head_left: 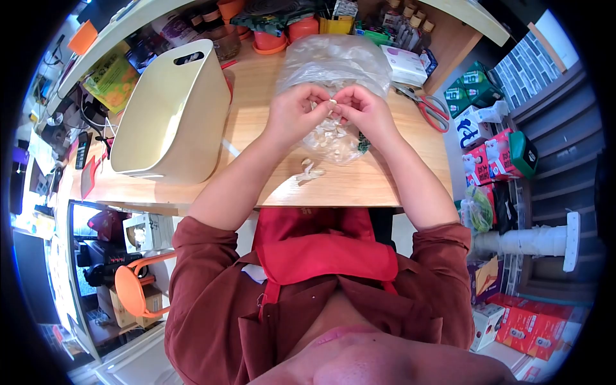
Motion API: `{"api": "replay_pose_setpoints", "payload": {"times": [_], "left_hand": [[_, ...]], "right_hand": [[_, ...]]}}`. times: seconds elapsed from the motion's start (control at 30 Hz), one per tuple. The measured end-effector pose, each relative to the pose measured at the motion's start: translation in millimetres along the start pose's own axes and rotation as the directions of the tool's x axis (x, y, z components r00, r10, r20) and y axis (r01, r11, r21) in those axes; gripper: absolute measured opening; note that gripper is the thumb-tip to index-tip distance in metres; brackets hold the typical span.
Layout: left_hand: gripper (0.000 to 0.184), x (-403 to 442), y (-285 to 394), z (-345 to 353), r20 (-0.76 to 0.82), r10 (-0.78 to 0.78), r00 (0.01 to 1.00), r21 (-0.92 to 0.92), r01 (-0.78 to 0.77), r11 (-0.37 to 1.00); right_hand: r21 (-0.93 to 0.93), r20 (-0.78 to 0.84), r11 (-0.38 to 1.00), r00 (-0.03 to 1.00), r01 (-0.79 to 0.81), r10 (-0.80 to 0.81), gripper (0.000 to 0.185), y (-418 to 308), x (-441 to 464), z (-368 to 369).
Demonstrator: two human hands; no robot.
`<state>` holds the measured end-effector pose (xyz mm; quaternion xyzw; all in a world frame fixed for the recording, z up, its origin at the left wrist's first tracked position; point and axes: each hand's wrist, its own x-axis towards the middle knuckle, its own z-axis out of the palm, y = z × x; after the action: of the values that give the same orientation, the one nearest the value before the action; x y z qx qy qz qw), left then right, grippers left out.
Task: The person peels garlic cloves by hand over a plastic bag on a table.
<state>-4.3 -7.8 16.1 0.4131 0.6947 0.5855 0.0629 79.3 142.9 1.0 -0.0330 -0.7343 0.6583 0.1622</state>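
Note:
My left hand [296,114] and my right hand [366,112] meet over the desk, fingertips pinched together. Between them is a small whitish piece [332,104], mostly covered by the fingers, its kind too small to make out. Beneath and behind both hands lies a clear plastic bag [340,58], crumpled and spread out. Pale, flaky pieces [330,138] show in its near part, under my wrists. A few pale, curled strips [310,171] lie on the bare wood near the front edge, left of the bag.
A cream plastic bin [199,122] stands on the wooden desk [250,163] at the left. Red-handled scissors [431,112] lie at the right, near a white box [403,64]. Pots and corked bottles [410,29] line the back under a shelf.

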Motion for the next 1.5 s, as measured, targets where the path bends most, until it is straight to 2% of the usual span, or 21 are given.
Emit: {"api": "replay_pose_setpoints", "payload": {"times": [0.13, 0.23, 0.33, 0.47, 0.57, 0.87, 0.97, 1.07, 1.17, 1.33, 1.5], "left_hand": [[0.014, 1.8, -12.7, 2.4, -0.020, 0.057, 0.998, -0.062, -0.058, 0.996], [0.013, 1.7, -13.1, 1.5, -0.015, 0.055, 0.998, -0.140, -0.056, 0.989], [0.010, 0.4, -7.7, -1.0, -0.014, 0.055, 0.998, -0.052, -0.056, 0.997], [0.011, 3.1, -17.7, 2.1, -0.024, 0.027, 0.999, -0.113, -0.030, 0.993], [0.007, 1.5, -13.7, 1.3, 0.020, 0.025, 0.999, -0.089, -0.023, 0.996], [0.009, 2.3, -19.6, 3.1, -0.031, 0.198, 0.980, 0.098, -0.194, 0.976], [0.009, 1.6, -16.3, 4.9, -0.112, 0.161, 0.981, 0.088, -0.151, 0.985], [0.008, 4.1, -19.7, 3.9, -0.158, 0.196, 0.968, 0.174, -0.168, 0.970], [0.009, 3.7, -18.7, 2.3, -0.076, 0.112, 0.991, 0.190, -0.096, 0.977], [0.010, 3.3, -22.4, 3.0, -0.030, 0.121, 0.992, 0.259, -0.109, 0.960], [0.012, 3.7, -26.3, 3.7, -0.024, 0.141, 0.990, 0.266, -0.130, 0.955]], "right_hand": [[-0.101, -0.019, 0.994, 0.999, 0.030, -0.032, 0.013, 3.2, 0.6, -0.9], [-0.096, -0.026, 0.995, 0.999, 0.021, -0.023, 0.012, 1.9, 1.2, -2.3], [-0.044, -0.016, 0.999, 1.000, 0.010, -0.011, 0.011, 0.0, 1.1, -1.2], [-0.038, -0.002, 0.999, 1.000, 0.007, -0.007, 0.011, -2.1, 0.6, -1.2], [-0.025, 0.008, 0.999, 1.000, 0.025, -0.025, 0.012, 2.2, 0.5, -0.1], [-0.101, 0.024, 0.994, 0.999, 0.047, -0.045, 0.015, 5.2, -0.8, 1.4], [-0.081, 0.001, 0.995, 0.999, 0.054, -0.054, 0.014, 5.2, -1.3, 2.0], [-0.043, -0.039, 0.996, 0.996, 0.079, -0.080, 0.015, 1.7, -2.0, 3.5], [-0.005, -0.037, 0.997, 0.996, 0.082, -0.082, 0.016, -7.0, -4.0, 5.0], [0.065, -0.011, 0.994, 0.996, 0.092, -0.092, 0.018, -8.6, -4.4, 6.1], [0.059, -0.029, 0.996, 0.997, 0.068, -0.066, 0.018, -5.5, -3.9, 4.7]]}}
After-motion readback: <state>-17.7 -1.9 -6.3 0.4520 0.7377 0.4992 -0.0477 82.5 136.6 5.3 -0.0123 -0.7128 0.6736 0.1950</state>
